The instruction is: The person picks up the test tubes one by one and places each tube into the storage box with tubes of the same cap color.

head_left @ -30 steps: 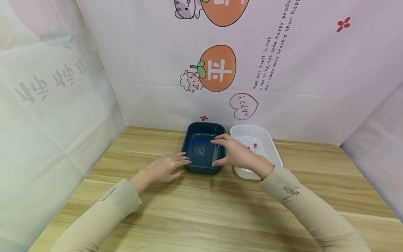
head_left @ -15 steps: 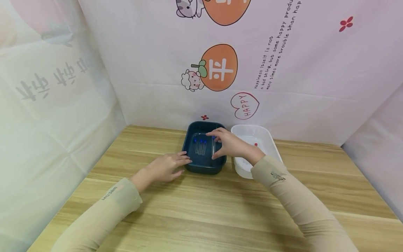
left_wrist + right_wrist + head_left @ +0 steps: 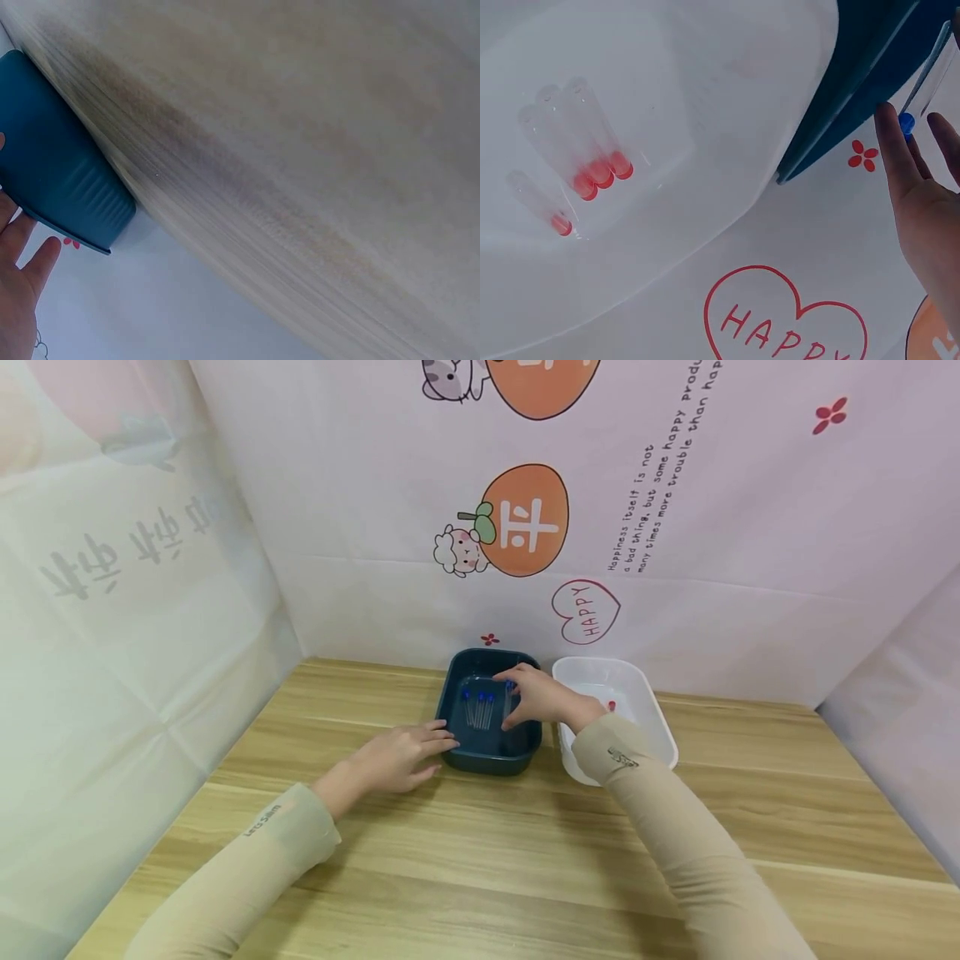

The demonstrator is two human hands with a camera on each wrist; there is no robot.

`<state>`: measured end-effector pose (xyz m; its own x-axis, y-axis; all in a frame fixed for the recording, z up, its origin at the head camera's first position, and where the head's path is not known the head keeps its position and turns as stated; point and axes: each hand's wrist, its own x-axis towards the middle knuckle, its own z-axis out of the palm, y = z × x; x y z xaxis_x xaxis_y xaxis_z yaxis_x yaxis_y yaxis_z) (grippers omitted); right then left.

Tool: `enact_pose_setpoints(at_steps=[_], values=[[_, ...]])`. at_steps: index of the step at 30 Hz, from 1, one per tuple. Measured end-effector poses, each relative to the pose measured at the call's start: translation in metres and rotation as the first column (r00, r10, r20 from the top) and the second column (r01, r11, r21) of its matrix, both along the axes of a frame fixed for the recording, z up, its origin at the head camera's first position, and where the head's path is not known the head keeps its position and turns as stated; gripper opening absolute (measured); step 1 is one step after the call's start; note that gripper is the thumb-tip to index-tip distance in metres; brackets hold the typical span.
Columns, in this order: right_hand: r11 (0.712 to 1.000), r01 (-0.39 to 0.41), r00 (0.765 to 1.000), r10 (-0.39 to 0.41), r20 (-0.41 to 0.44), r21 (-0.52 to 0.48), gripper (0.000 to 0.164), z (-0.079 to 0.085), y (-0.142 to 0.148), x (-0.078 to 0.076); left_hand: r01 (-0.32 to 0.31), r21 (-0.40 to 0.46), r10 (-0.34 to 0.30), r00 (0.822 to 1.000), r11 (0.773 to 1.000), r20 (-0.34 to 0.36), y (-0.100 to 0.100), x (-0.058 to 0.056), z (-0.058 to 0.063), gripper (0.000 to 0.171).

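My right hand (image 3: 546,696) is over the right side of a dark blue tray (image 3: 487,764). Between its thumb and fingers it holds a clear test tube with a blue cap (image 3: 507,700); in the right wrist view the blue cap (image 3: 907,123) lies by the fingertips. Several similar blue-capped tubes (image 3: 481,712) lie side by side in the tray, to the left of the held one. My left hand (image 3: 397,759) is at the tray's left edge, its fingers touching the rim with nothing gripped. The left wrist view shows these fingers (image 3: 16,234) against the tray wall.
A white tray (image 3: 654,727) stands just right of the blue one. Several clear tubes with red caps (image 3: 600,174) lie in it, partly hidden by my right forearm in the head view. Both trays stand near the printed cloth backdrop (image 3: 360,610) at the table's (image 3: 465,860) far edge.
My right hand has shifted left and slightly away from me over the blue tray, taking the tube closer to the others. The left hand stays at the rim.
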<state>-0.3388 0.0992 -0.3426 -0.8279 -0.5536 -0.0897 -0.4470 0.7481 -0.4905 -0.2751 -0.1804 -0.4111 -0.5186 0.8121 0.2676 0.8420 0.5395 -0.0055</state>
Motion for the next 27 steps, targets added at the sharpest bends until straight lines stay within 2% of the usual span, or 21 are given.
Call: enact_pose_setpoints(at_steps=[11, 15, 21, 27], values=[[0.993, -0.007, 0.999, 0.012, -0.040, 0.116, 0.080, -0.017, -0.012, -0.014, -0.001, -0.017, 0.001, 1.000, 1.000, -0.012, 0.000, 0.002, 0.002, 0.040], [0.988, 0.011, 1.000, -0.006, -0.029, 0.156, 0.079, -0.021, -0.017, -0.016, -0.004, -0.020, 0.004, 1.000, 1.000, -0.007, 0.001, 0.001, 0.002, 0.041], [0.988, 0.039, 0.999, -0.043, 0.023, 0.153, 0.078, -0.027, -0.022, -0.018, -0.006, -0.021, 0.006, 1.000, 1.000, -0.005, 0.000, 0.000, 0.000, 0.040], [0.987, 0.062, 0.997, -0.068, 0.035, 0.151, 0.078, -0.031, -0.027, -0.021, -0.012, -0.031, 0.012, 1.000, 0.999, -0.001, -0.002, 0.001, 0.001, 0.040]])
